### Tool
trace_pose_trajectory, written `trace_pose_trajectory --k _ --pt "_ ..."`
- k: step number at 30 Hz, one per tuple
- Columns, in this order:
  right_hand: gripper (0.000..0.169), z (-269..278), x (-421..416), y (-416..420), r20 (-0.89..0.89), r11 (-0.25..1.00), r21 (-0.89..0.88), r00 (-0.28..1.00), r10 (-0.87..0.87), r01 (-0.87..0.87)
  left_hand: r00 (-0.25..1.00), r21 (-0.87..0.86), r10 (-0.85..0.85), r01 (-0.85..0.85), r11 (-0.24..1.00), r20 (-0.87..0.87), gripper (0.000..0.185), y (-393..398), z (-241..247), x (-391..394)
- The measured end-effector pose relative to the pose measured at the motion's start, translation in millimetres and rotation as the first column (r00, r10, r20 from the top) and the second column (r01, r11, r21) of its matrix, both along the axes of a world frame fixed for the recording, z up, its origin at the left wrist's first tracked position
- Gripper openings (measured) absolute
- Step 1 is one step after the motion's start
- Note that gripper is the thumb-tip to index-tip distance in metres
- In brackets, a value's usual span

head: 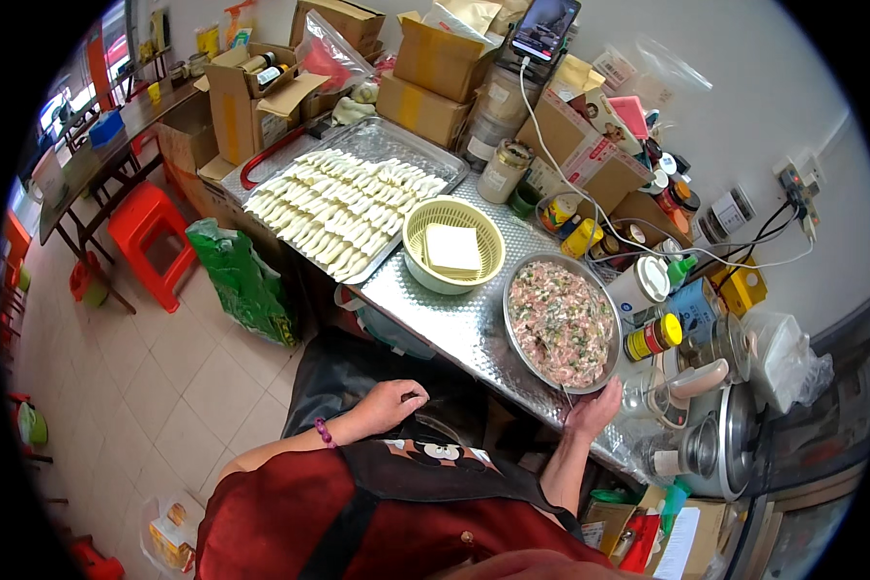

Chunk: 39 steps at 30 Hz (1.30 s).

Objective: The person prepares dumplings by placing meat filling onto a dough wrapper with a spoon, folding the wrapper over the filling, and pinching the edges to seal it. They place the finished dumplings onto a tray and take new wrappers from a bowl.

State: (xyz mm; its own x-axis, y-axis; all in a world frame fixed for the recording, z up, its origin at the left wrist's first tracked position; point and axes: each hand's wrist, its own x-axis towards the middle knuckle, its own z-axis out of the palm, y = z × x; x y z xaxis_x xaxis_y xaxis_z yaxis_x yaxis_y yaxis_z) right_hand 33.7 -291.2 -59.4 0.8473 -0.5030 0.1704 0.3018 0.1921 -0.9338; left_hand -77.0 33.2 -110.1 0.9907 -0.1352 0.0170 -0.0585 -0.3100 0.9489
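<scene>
My left hand [391,407] rests over my lap on the dark apron, its fingers curled; whether anything is inside them is hidden. At the table's front edge, my right hand [596,409] touches the lower rim of a round metal bowl; its exact hold is unclear. Minced meat filling with green bits [562,322] fills that bowl [509,335]. Left of it stands a pale yellow plastic colander in a basin [415,270], with a stack of square wrappers [452,249] inside. Rows of folded, filled wrappers [348,206] cover a metal tray [446,163] farther left.
Cardboard boxes [424,109] and jars [505,170] line the back. A phone [545,29] on a stand has a white cable crossing toward the wall socket. A yellow-capped jar [652,337] and a glass pitcher [644,391] stand right of the bowl. A red stool [152,235] is at left.
</scene>
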Motion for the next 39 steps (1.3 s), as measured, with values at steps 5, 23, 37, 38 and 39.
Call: trace_pose_trajectory --k 5,23,37,38,39 --pt "0.041 0 0 -3 0.047 0.998 0.021 0.997 0.055 -0.056 0.995 0.063 -0.015 0.009 0.998 0.102 0.014 6 18 8" --pt "0.022 12 -4 11 0.110 0.998 0.027 0.992 0.060 -0.063 0.854 0.354 -0.079 -0.127 0.927 0.515 0.014 43 149 159" --pt "0.021 18 -7 15 0.102 0.997 0.065 0.994 0.044 -0.050 0.910 0.818 -0.334 -0.010 0.575 0.247 0.050 47 146 194" --pt "0.021 17 -6 14 0.106 0.996 0.063 0.993 0.059 -0.066 0.907 0.825 -0.344 -0.007 0.564 0.243 0.051 48 146 194" --pt "0.021 14 -5 12 0.111 0.995 0.061 0.992 0.067 -0.074 0.905 0.832 -0.362 0.014 0.555 0.226 0.050 47 148 193"
